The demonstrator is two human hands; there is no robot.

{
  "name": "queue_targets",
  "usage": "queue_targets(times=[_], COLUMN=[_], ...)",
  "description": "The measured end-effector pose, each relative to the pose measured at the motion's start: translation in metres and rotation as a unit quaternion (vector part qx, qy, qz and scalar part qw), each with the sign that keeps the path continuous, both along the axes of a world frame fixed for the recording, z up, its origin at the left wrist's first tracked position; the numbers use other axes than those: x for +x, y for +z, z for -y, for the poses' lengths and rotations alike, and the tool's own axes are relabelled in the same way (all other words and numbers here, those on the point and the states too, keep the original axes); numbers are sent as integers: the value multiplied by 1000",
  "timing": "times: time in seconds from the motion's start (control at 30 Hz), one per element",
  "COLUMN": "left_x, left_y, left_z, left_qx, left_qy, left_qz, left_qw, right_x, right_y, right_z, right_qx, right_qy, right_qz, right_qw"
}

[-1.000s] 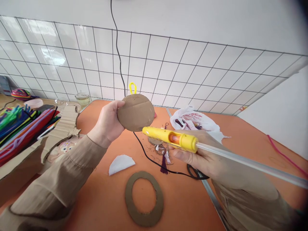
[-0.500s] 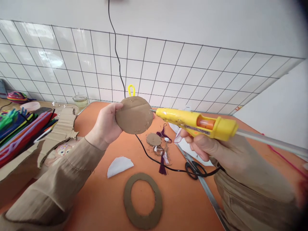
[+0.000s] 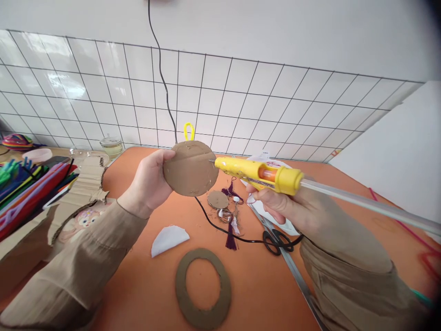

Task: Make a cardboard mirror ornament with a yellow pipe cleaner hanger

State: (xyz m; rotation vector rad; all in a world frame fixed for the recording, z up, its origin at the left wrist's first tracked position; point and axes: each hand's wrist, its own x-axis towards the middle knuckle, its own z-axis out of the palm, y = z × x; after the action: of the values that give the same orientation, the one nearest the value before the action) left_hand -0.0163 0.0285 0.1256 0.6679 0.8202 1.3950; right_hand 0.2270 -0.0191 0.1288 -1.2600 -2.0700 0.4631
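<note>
My left hand (image 3: 149, 180) grips the left edge of a round cardboard disc (image 3: 191, 171), thumb on the near face and the other fingers out of sight behind it. A yellow loop (image 3: 189, 131) stands up from the disc's top edge. In my right hand (image 3: 285, 202) is a yellow hot glue gun (image 3: 257, 172) with a long clear glue stick (image 3: 365, 202) coming out of its back. The gun's metal nozzle points left and is at the right part of the disc's face; whether it touches I cannot tell. Below, on the table, lies a cardboard ring (image 3: 179, 285).
The orange table (image 3: 138, 285) bears a folded white cloth (image 3: 170, 240), a smaller cardboard disc (image 3: 217, 200), a purple tassel (image 3: 230, 238), black-handled scissors (image 3: 272, 242) and a metal ruler (image 3: 299, 280). Torn cardboard (image 3: 82, 179) and colourful pipe cleaners (image 3: 31, 188) lie left. A black cable (image 3: 213, 223) crosses the middle.
The glue gun has swung, its back end shifting left and the nozzle reaching slightly farther left over the disc. My left hand still holds the disc; the view has shifted slightly.
</note>
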Motion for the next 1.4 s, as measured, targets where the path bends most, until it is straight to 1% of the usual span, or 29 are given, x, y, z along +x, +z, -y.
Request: queue_targets(times=[0.07,0.13,0.33,0.43,0.57,0.67,0.77,0.93,1.07,1.23,1.4], left_x=[0,-1,0,-1,-4,-5,-3,-3,-3,-3,-2], left_y=[0,0,-1,-1,-3,-3,-1,-1,-2,-1,-1], left_z=[0,-1,-1,-1,-2,-3,-2,-2,-2,-1,-1], left_qx=[3,8,11,8,16,16,11,5,18,5,9], left_qy=[8,15,44,34,35,28,39,37,31,41,39], left_qz=[3,4,10,11,20,13,11,11,11,15,9], left_qw=[1000,1000,999,999,999,999,999,999,999,999,999], right_x=[1,1,-6,-6,0,2,-2,-4,-2,0,-1], right_y=[-1,0,7,8,4,1,3,6,5,5,5], right_z=[0,1,9,10,6,4,6,8,5,6,8], right_qx=[-15,-14,-29,-26,-31,-11,-9,-41,-32,-24,-11], right_qy=[-7,5,16,22,33,39,27,15,24,29,23], right_qz=[17,25,1,-1,24,22,2,-2,3,16,19], right_qw=[1000,1000,999,999,999,999,1000,999,999,999,999])
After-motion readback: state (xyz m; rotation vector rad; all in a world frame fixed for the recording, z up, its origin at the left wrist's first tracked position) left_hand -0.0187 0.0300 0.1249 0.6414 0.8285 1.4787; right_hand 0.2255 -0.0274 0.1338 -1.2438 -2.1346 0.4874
